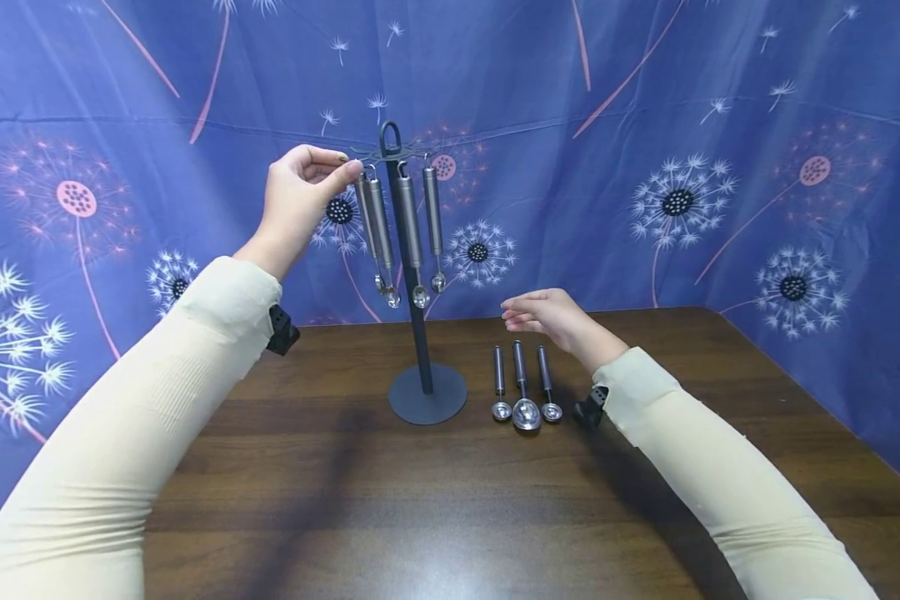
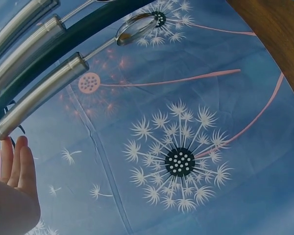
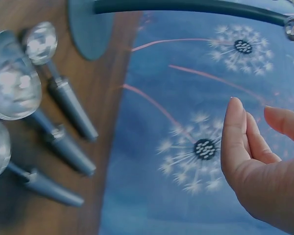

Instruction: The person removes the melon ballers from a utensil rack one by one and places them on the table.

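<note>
A dark metal stand (image 1: 420,337) holds several steel measuring spoons hanging by their handle ends from hooks near its top. My left hand (image 1: 296,200) pinches the top of the leftmost hanging measuring spoon (image 1: 365,217) between thumb and fingers; in the left wrist view the fingertips meet the end of a steel handle (image 2: 44,95). My right hand (image 1: 555,321) hovers over the back of the table with bent, relaxed fingers and nothing in them. Below it lie three more spoons: a small one (image 1: 499,375), a larger one (image 1: 526,413) and another small one (image 1: 546,375).
The stand's round base (image 1: 427,408) rests on a brown wooden table (image 1: 450,517), left of the lying spoons. A blue cloth with dandelion prints (image 1: 540,167) hangs right behind the table's back edge.
</note>
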`<state>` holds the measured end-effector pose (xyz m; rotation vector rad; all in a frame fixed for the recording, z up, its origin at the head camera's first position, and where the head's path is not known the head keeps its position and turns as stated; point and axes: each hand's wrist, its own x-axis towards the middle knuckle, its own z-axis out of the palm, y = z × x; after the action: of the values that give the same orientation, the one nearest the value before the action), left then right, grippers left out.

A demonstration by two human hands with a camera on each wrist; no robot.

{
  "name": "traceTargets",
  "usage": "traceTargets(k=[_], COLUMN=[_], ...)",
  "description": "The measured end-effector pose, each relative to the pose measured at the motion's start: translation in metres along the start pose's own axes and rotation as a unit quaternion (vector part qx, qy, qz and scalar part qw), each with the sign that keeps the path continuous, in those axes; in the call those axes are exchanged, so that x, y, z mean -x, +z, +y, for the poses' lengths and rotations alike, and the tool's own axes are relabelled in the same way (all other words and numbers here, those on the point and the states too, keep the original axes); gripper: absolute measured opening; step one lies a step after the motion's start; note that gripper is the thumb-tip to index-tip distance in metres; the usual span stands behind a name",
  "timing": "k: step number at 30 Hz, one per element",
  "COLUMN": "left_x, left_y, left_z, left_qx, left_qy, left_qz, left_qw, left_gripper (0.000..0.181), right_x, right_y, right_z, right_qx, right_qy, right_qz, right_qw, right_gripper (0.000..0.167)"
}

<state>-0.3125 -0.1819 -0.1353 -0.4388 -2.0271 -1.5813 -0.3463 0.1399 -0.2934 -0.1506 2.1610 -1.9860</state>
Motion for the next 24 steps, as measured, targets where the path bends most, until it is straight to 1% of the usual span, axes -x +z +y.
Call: traceTargets(k=[7,11,14,18,21,24], left_x=[0.001,0.0,-0.002,-0.003,-0.003,-0.003], left_y=[0.0,-0.001,-0.002,-0.002,-0.001,-0.001], left_z=[0.001,0.004,0.007,0.012,0.015,0.017], left_qx=[-0.045,-0.039,-0.036,-0.058,-0.073,-0.083], left_qy=[-0.011,-0.033,-0.049,-0.063,-0.073,-0.08], left_qz=[0.008,0.003,-0.015,-0.05,-0.069,-0.079], left_qw=[0.9989,0.9987,0.998,0.9951,0.9923,0.9902], left_gripper=[0.035,0.044,0.054,0.068,0.073,0.075], right_x=[0.0,0.0,0.0,0.0,0.001,0.001], right_y=[0.008,0.013,0.017,0.021,0.024,0.029], right_z=[-0.023,-0.034,-0.042,-0.05,-0.057,-0.064], right_qx=[0.004,-0.001,0.0,-0.006,-0.017,-0.019], right_qy=[-0.023,-0.035,-0.042,-0.05,-0.057,-0.066], right_qz=[-0.012,-0.016,-0.015,-0.016,-0.022,-0.032], right_qw=[0.9996,0.9993,0.999,0.9986,0.998,0.9971], right_gripper=[0.041,0.042,0.041,0.038,0.039,0.042])
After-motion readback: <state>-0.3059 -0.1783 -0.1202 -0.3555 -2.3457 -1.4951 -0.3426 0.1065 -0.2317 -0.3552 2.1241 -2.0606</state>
